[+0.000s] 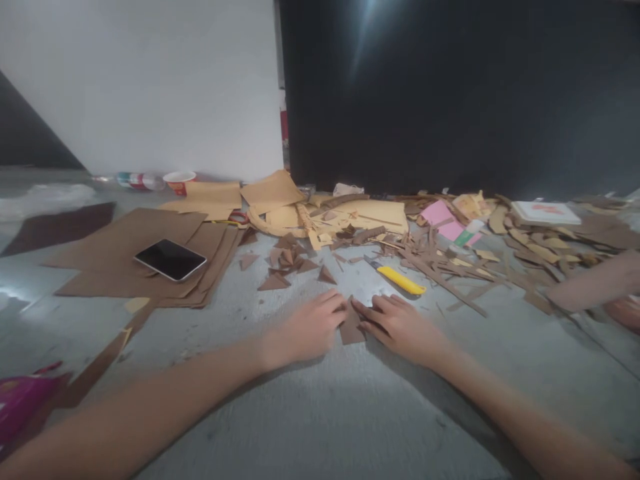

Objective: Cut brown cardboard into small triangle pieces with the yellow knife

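Observation:
A small brown paper piece (353, 328) lies on the grey surface between my two hands. My left hand (316, 324) is closed at its left edge, fingers curled with the tips against it. My right hand (396, 323) presses on the upper right part, index finger and thumb on the paper and the other fingers bent. A yellow utility knife (401, 281) with its blade out lies just beyond my right hand. Several small folded brown paper triangles (287, 257) sit in a loose pile beyond my left hand.
Brown sheets (135, 233) with a phone (171, 260) on top are at the left. Paper scraps (435, 257) and tan sheets (273, 192) spread along the back, below a dark panel (450, 93). A red cup (180, 180) stands back left; a purple packet (25, 407) is near left.

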{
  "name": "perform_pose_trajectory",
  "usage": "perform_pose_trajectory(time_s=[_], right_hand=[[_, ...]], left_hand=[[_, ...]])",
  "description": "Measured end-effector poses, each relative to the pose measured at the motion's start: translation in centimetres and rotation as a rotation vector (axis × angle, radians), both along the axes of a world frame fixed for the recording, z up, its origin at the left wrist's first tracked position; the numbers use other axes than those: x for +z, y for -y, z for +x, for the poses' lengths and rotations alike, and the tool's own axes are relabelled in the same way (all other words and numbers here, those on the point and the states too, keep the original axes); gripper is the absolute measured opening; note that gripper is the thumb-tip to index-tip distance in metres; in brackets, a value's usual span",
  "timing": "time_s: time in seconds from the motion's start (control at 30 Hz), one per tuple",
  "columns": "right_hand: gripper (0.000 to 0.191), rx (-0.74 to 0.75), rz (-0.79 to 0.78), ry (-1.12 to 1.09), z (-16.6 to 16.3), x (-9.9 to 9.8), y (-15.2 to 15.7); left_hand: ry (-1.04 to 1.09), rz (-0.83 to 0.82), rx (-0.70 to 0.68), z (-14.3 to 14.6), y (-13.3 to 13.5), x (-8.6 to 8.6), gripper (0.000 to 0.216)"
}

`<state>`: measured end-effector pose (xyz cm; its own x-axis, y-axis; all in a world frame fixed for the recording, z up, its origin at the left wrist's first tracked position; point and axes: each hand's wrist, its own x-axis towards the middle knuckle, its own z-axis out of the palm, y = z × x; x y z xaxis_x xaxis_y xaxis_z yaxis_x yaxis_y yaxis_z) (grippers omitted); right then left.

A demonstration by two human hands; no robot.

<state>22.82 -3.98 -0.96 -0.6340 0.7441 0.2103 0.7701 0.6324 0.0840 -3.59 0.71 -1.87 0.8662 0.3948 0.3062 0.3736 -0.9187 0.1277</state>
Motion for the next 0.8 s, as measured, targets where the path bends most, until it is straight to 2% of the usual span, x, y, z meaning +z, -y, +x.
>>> perform_pose_trajectory(time_s=[0.1,0.23,0.37,0.43,0.57,0.7,0.8], right_hand=[[0.037,0.004,0.010,-0.015,-0.1,0.0,0.1],[0.028,0.088,0.012,-0.077,-0.2,-0.1,0.4],[0.040,0.117,0.043,-0.142,0.1,0.1,0.5],[0.040,0.097,0.055,-0.148,0.5,0.3,0.3],[0.035,-0.091,0.099,-0.177,2.3,0.5,-0.9],[0.044,-0.402,0.139,-0.096,4.5,-0.2,-2.4],[0.049,-0.517,0.108,-0.015,5.6,-1.1,-3.2]], left_hand=[[0.004,-0.012,-0.020,-0.1,0.0,0.3,0.034],[-0.032,-0.054,0.007,-0.1,0.0,0.3,0.042],[-0.098,-0.020,0.018,-0.2,0.1,0.1,0.049],[-0.127,0.020,0.047,-0.3,0.1,0.0,0.056],[-0.157,0.072,0.160,-0.2,0.1,0.2,0.062],[-0.162,0.061,0.235,0.0,0.1,0.6,0.059],[-0.172,0.061,0.306,0.1,0.2,0.4,0.057]])
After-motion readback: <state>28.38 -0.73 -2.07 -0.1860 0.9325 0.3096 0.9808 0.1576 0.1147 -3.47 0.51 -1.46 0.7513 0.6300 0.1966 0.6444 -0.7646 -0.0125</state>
